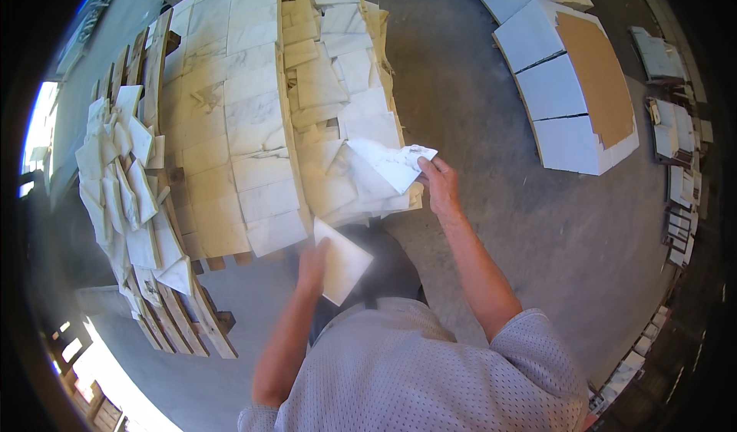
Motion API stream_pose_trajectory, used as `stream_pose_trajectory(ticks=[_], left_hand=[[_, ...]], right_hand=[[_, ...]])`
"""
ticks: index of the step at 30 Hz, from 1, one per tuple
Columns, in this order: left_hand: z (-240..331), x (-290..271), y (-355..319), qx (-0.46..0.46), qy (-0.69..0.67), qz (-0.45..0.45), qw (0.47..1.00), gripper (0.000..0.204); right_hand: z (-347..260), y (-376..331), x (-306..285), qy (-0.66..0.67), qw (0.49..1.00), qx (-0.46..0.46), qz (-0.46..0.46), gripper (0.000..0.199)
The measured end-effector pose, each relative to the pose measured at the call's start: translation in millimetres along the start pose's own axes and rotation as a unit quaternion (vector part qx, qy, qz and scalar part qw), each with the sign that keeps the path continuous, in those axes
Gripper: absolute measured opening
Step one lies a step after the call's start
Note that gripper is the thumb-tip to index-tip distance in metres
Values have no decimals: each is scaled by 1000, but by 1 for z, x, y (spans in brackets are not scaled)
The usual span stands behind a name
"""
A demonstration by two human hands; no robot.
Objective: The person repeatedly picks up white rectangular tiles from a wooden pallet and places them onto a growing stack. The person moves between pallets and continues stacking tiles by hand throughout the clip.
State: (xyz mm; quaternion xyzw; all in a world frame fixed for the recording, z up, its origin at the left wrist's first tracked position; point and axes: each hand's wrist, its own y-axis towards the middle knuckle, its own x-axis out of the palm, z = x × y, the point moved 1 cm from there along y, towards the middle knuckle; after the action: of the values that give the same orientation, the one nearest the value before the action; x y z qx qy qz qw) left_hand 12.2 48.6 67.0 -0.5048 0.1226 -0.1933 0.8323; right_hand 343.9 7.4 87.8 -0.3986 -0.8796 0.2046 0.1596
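Right grip (441,183) pinches white, grey-veined, triangular stone piece (388,163); my left grip (311,265) holds flat white stone slab (345,263). Square marbled tiles (257,136) already rowed; irregular white stone fragments (318,83) beside still jumbled.

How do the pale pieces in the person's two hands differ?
The left-hand piece looks plain; the right-hand piece has dark marks near one end. The left-hand piece is nearer the grey shirt; the right-hand piece is farther out, by the jumbled slabs. Both are flat, pale and angular.
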Motion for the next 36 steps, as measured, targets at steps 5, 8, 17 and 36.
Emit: stream_pose_trajectory(ticks=[5,8,17,36], left_hand=[[-7,2,-5,36,-38,70,996,43],[-7,3,-9,28,-64,86,994,43],[5,7,-8,10,-73,72,995,43],[48,14,29,66,-22,50,996,27]], right_hand=[[-37,77,24,-281,941,-183,-45,24],[-25,112,28,-450,780,-409,-149,24],[67,85,-2,-468,868,-164,-2,23],[74,8,80,62,974,187,-113,37]])
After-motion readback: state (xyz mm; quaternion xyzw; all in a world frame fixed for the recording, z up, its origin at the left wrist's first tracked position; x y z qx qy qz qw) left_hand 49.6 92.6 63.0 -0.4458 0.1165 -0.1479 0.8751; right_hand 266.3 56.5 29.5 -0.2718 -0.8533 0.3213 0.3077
